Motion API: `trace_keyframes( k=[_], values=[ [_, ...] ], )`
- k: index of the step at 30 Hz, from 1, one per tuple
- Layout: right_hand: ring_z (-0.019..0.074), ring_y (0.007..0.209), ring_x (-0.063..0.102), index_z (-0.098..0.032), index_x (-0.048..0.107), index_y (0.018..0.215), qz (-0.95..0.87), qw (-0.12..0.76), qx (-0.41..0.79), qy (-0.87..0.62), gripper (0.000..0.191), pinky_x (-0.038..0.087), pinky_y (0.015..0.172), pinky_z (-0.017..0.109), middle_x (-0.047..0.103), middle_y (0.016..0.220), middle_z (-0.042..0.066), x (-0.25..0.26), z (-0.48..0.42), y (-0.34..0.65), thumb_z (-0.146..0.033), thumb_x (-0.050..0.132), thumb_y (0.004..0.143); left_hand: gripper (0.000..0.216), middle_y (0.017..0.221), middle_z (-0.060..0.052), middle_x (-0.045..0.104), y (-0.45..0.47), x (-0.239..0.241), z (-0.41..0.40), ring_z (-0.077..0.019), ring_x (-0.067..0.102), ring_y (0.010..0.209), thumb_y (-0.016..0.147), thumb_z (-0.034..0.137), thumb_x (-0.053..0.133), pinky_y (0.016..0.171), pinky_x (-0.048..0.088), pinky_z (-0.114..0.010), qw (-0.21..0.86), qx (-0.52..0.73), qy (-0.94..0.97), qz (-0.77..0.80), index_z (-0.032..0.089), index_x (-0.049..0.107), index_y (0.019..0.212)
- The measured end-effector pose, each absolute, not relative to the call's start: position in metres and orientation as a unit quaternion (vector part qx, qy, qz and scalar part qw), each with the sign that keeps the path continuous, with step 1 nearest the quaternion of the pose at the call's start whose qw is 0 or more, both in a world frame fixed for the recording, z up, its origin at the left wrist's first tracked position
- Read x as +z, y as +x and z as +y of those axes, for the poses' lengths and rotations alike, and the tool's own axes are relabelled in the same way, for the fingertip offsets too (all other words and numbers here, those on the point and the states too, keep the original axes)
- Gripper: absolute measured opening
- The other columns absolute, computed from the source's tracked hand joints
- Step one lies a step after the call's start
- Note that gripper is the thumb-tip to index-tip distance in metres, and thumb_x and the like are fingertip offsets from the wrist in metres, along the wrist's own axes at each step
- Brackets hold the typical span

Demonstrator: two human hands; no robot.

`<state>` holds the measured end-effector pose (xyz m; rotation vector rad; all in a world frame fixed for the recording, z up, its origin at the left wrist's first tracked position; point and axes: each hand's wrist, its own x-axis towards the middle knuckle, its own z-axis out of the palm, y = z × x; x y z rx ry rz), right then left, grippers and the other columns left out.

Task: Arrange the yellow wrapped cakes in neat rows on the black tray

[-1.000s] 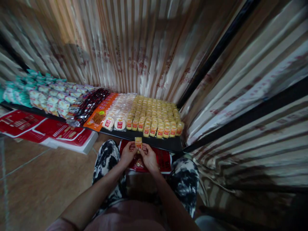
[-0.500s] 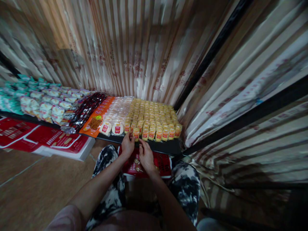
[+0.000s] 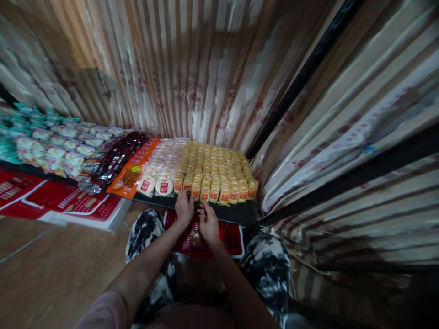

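Small yellow wrapped snack packets [image 3: 214, 191] with red labels stand in tight rows on a black shelf [image 3: 236, 212]. My left hand [image 3: 185, 209] is at the front row's left part, fingers stretched toward a packet [image 3: 195, 188] and touching or nearly touching it. Just to the right, my right hand [image 3: 208, 225] hovers at the shelf edge below another front packet [image 3: 205, 191], its fingers loosely bent and apart. I see nothing held in either hand. Left of the yellow rows lie round white wrapped crackers [image 3: 164, 186] with red labels.
An orange snack bag [image 3: 128, 176], dark shiny packets [image 3: 115, 160], white packets [image 3: 56, 153] and green ones [image 3: 10, 148] continue leftward. Red boxes [image 3: 92, 205] sit below, and a red package [image 3: 229, 237] lies under the shelf between my knees. Striped curtain [image 3: 206, 68] hangs behind; black poles [image 3: 302, 82] slant at right.
The packet that stuck out between my hands now stands in line with the front row. My right hand has drawn slightly down, away from the packets. The view has shifted a little.
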<state>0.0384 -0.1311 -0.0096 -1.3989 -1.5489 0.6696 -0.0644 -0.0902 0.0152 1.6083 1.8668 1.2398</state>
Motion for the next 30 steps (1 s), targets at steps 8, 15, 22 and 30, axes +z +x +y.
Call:
trace_keyframes(
  k=[8, 15, 22, 30],
  values=[
    [0.0141, 0.078, 0.061, -0.017, 0.048, 0.124, -0.636, 0.472, 0.256, -0.554, 0.044, 0.051, 0.079, 0.031, 0.057, 0.107, 0.012, -0.011, -0.123, 0.044, -0.017, 0.032, 0.083, 0.007, 0.086, -0.004, 0.053, -0.063, 0.007, -0.087, -0.0147, 0.053, 0.077, 0.084, 0.019, 0.046, 0.073, 0.043, -0.025, 0.180, 0.458, 0.597, 0.634, 0.020, 0.052, 0.087],
    [0.0171, 0.092, 0.057, -0.015, 0.041, 0.131, -0.673, 0.435, 0.200, -0.565, 0.052, 0.046, 0.089, 0.033, 0.055, 0.109, 0.013, -0.007, -0.116, 0.047, -0.013, 0.029, 0.081, 0.010, 0.087, -0.004, 0.054, -0.060, -0.004, -0.085, -0.0156, 0.054, 0.085, 0.084, 0.018, 0.046, 0.081, 0.043, -0.027, 0.200, 0.479, 0.604, 0.605, 0.020, 0.055, 0.089],
    [0.0149, 0.092, 0.058, -0.013, 0.044, 0.127, -0.680, 0.451, 0.196, -0.545, 0.049, 0.046, 0.088, 0.029, 0.055, 0.112, 0.012, -0.012, -0.121, 0.048, -0.012, 0.028, 0.081, 0.014, 0.090, -0.005, 0.055, -0.064, -0.005, -0.090, -0.0152, 0.053, 0.088, 0.083, 0.017, 0.045, 0.083, 0.042, -0.026, 0.182, 0.491, 0.616, 0.588, 0.019, 0.056, 0.091],
    [0.0186, 0.091, 0.061, -0.020, 0.063, 0.098, -0.700, 0.274, 0.315, -0.580, 0.032, 0.046, 0.083, 0.032, 0.067, 0.097, 0.007, -0.052, -0.162, 0.084, -0.011, 0.041, 0.077, 0.013, 0.078, -0.003, 0.054, -0.053, -0.034, -0.155, -0.0154, 0.053, 0.078, 0.079, 0.014, 0.045, 0.076, 0.043, -0.026, 0.251, 0.433, 0.571, 0.651, 0.021, 0.054, 0.073]
  ],
)
